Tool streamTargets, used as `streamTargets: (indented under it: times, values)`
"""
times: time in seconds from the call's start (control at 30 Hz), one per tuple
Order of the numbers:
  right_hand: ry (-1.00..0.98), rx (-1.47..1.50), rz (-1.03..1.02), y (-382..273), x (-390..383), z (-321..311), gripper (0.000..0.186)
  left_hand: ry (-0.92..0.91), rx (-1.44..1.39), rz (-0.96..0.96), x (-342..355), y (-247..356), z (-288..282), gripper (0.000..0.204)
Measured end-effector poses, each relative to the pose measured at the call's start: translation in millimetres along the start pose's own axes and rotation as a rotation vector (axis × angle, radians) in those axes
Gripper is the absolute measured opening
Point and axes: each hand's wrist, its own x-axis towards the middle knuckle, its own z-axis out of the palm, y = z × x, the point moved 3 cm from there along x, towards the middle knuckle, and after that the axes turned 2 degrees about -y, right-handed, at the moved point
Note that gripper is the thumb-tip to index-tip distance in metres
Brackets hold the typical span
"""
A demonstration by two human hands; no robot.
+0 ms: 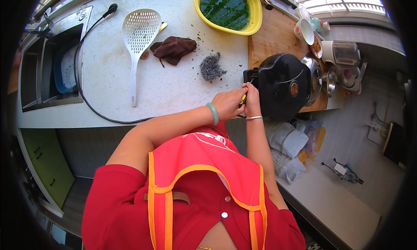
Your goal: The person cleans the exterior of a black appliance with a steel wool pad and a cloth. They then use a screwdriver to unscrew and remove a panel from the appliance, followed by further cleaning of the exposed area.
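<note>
My left hand (pixel 228 104) and my right hand (pixel 252 101) are closed together round a yellow-and-black handled tool (pixel 243 100), which looks like a screwdriver. Most of it is hidden by my fingers. Both hands are at the counter's front edge, against the hinge side of a black electric griddle (pixel 284 87) with a rounded lid. Whether the tool's tip touches the griddle, I cannot tell. Left of the griddle lie a steel wool scourer (pixel 211 67) and a crumpled brown cloth (pixel 175 50), with dark crumbs scattered about.
A white perforated strainer ladle (pixel 141 31) lies on the white counter (pixel 104 85). Behind stands a yellow basin (pixel 256 15) of leafy greens in water. A black power cord (pixel 77 72) curves near the sink (pixel 52 72). Bowls (pixel 303 30) and pot lids crowd the right side.
</note>
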Motion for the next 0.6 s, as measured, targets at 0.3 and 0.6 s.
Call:
streamTargets:
  times: [0.3,0.6]
  values:
    - [-0.101,0.048,0.177,3,13,-14,0.021,-0.057,-0.033,-0.026,12,12,-2,0.056]
    - [-0.187,0.057,0.26,-1,14,-19,0.021,-0.089,-0.045,-0.011,14,20,-3,0.05]
